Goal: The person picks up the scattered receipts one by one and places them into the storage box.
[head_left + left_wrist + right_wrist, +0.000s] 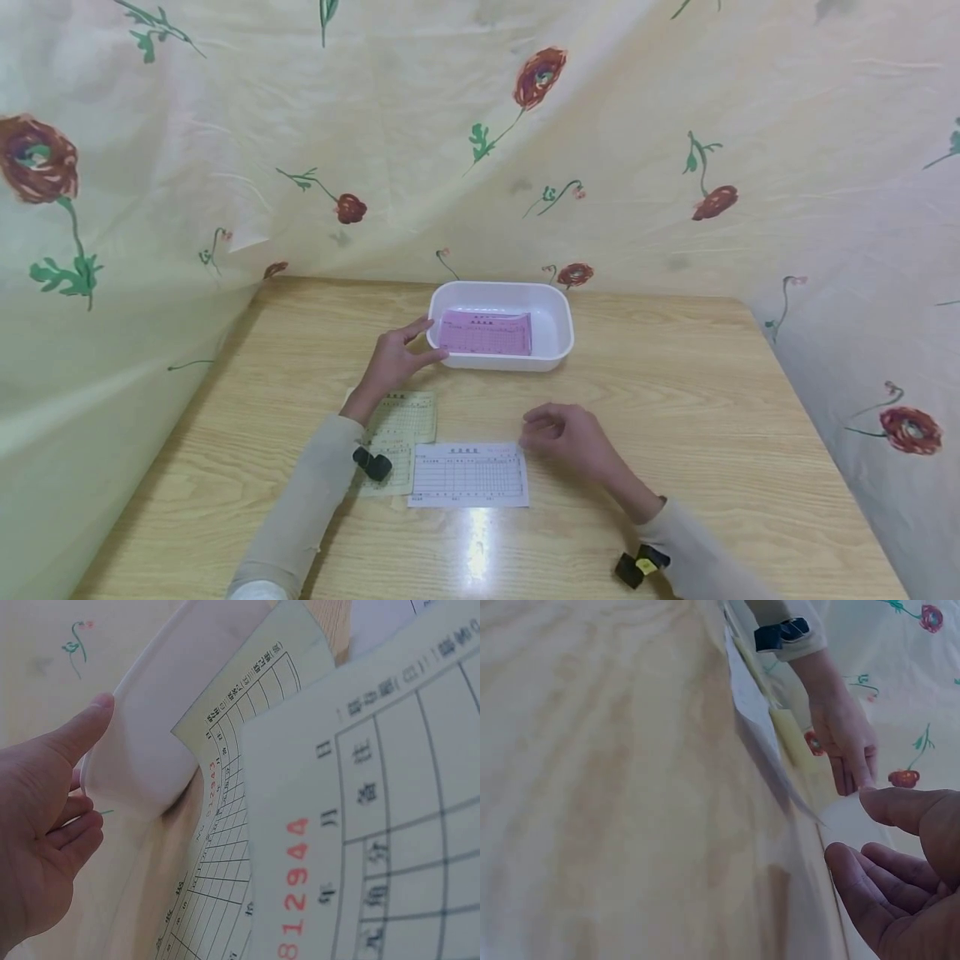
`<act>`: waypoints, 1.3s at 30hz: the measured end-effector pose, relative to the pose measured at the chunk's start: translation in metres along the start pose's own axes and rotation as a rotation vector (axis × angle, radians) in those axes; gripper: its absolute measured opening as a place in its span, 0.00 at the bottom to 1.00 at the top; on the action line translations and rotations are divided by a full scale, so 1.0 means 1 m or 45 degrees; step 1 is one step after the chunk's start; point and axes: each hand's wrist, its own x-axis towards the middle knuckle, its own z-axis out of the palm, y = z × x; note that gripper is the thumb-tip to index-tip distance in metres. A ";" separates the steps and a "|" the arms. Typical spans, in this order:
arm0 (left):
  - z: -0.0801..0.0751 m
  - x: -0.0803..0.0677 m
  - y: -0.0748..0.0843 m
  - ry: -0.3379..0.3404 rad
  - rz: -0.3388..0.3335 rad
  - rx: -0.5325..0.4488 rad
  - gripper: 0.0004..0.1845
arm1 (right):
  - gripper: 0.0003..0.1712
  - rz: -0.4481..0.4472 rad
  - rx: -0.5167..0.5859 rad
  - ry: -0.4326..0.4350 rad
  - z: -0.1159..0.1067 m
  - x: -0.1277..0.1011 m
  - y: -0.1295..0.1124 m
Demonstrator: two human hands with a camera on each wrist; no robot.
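Note:
My left hand (393, 358) is at the left end of a white plastic tub (551, 329), thumb and fingers gripping its rim (112, 750). Pink receipt slips (486, 335) lie inside the tub. Beneath my left forearm are pale yellow receipt slips (408, 412), partly hidden by it; their red numbers (296, 885) show large in the left wrist view. A white receipt slip (468, 477) lies in front, overlapping one yellow slip's edge. My right hand (570, 437) hovers by its upper right corner, fingers loosely bent and thumb apart, holding nothing.
All this rests on a light wood-grain table (675, 400). Behind and at both sides hangs a cream cloth (420, 125) with red flowers. Small black devices are strapped to the left wrist (372, 463) and right wrist (641, 565).

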 end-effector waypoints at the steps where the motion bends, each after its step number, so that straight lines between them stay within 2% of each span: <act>1: 0.000 0.000 0.000 -0.001 -0.002 0.000 0.41 | 0.18 0.013 -0.005 0.000 0.001 -0.001 0.000; 5: 0.000 0.000 -0.001 -0.001 0.001 -0.004 0.41 | 0.19 0.042 -0.015 -0.006 0.006 -0.005 0.001; 39: 0.000 0.000 0.000 -0.012 -0.017 -0.012 0.42 | 0.21 -0.059 -0.017 -0.093 0.019 -0.009 -0.001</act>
